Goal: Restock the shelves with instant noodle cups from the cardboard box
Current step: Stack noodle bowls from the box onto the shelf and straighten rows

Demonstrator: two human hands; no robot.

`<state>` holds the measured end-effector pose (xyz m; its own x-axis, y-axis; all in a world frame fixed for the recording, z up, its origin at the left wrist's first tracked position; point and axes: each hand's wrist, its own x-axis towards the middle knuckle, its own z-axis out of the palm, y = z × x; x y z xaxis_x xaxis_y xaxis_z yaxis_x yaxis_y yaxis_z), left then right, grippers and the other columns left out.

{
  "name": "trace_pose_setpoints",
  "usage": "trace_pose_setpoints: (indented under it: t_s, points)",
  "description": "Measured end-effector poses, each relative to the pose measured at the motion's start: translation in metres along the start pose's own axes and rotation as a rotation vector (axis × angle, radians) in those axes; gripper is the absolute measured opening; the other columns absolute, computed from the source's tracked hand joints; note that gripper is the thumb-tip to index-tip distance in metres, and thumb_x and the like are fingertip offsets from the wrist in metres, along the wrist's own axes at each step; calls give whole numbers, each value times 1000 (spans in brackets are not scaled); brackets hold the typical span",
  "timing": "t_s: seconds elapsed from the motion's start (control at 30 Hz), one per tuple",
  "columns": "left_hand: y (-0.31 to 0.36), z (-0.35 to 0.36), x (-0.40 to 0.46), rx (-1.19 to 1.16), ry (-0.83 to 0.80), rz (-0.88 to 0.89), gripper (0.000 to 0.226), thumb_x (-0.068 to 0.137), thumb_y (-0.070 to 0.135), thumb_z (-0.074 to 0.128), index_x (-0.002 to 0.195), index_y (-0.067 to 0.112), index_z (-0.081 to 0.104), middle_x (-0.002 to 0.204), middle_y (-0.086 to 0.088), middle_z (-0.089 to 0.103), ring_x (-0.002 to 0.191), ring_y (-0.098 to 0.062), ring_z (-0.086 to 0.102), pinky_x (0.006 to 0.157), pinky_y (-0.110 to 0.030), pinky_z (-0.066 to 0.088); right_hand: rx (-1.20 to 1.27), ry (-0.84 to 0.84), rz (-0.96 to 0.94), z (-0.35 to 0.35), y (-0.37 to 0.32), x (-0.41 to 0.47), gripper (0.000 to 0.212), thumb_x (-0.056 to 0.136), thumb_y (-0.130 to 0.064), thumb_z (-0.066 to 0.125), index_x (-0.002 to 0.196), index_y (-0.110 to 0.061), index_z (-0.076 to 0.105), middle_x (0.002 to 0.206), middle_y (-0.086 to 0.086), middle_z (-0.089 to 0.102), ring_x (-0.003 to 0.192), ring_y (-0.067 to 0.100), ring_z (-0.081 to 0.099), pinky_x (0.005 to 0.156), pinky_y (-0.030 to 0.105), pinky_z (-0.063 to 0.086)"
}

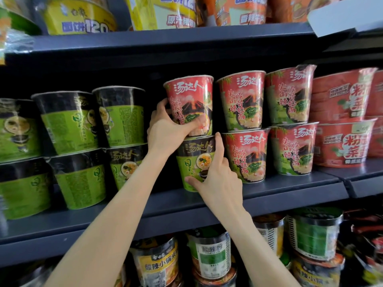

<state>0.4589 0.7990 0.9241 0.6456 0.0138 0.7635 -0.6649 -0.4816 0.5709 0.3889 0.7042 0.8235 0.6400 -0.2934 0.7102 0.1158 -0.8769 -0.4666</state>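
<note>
In the middle of the frame, on the centre shelf (269, 189), the person is settling a red noodle cup (191, 102) on top of a green-and-black cup (191, 162). The left hand (165, 131) wraps the red cup's lower half, its grip closed round it with the thumb across the front and the fingers curled behind. The right hand (215, 172) steadies the green cup below, thumb against its lower front and a finger reaching up to its rim, a loose hold rather than a clamp.

The restocking looks well along on this level. To the right stand red cups (242, 129) stacked two high, then a wider stack of red bowls (344, 119) at the right edge. To the left, green cups (83, 141) are also doubled up, though a dark gap remains just left of the pair being handled, so I judge a space or two is still to fill. The top shelf (165, 42) and the lower shelf at the bottom of the frame already carry goods.

The cardboard box is nowhere in view, so how many cups remain in it I cannot tell
</note>
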Motion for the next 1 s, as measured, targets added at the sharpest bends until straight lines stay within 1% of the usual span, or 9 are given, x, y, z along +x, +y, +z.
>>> trace_pose_setpoints:
  t_s: [0.43,0.6,0.67,0.7,0.77,0.83,0.9,0.93,1.0]
  points:
    - [-1,1,-2,-32,6,25,112,42,81,64,136,29,33,128,6,53,117,-14,52,99,-44,44,-44,17,-3,-3,-1,1,118,77,-62,62,145,-24,-27,112,3,55,85,20,64,59,27,36]
    - [-1,1,-8,-48,-4,13,114,48,82,59,142,25,30,132,4,49,120,-14,49,101,-41,44,-20,20,-27,-10,2,-6,119,79,-63,59,144,-17,-29,127,3,53,93,20,64,62,26,36]
    - [-1,-4,-17,-107,4,3,106,59,82,53,143,21,31,133,2,48,121,-12,47,102,-35,42,23,84,-55,-18,7,-11,114,81,-60,59,148,-14,-20,127,2,57,91,17,65,58,23,37]
    - [-1,-10,-24,-160,25,20,95,69,78,52,142,21,33,133,2,49,120,-9,47,100,-28,41,39,151,-101,-21,9,-13,106,83,-55,60,150,-11,-10,123,2,60,89,16,66,56,21,38]
    - [-3,-26,-42,-227,134,139,62,86,58,51,135,22,43,126,4,53,114,-4,50,94,-17,40,124,302,-235,-23,12,-17,80,88,-39,62,150,-10,20,117,2,65,94,13,67,59,19,46]
    - [-13,-47,-56,-136,322,339,37,92,35,50,125,19,50,117,3,56,108,-10,53,91,-21,42,270,376,-369,-19,8,-19,53,91,-27,55,140,-12,38,113,0,65,98,11,64,66,19,51]
    - [-31,-67,-63,23,461,474,28,92,17,50,118,8,54,109,-1,56,101,-18,54,88,-26,43,383,346,-458,-12,-3,-18,40,93,-22,48,132,-12,48,111,0,65,99,12,63,72,21,51]
    - [-41,-76,-64,93,492,492,27,91,12,51,116,3,55,106,-3,55,99,-19,54,87,-25,43,414,315,-475,-9,-11,-16,37,93,-22,46,128,-12,53,111,0,65,99,13,63,74,21,50]
    - [-58,-92,-63,169,457,410,31,89,10,53,119,1,52,109,-4,54,101,-14,51,88,-21,42,425,240,-484,2,-27,-13,36,92,-23,46,124,-11,56,114,0,64,100,13,61,78,16,45]
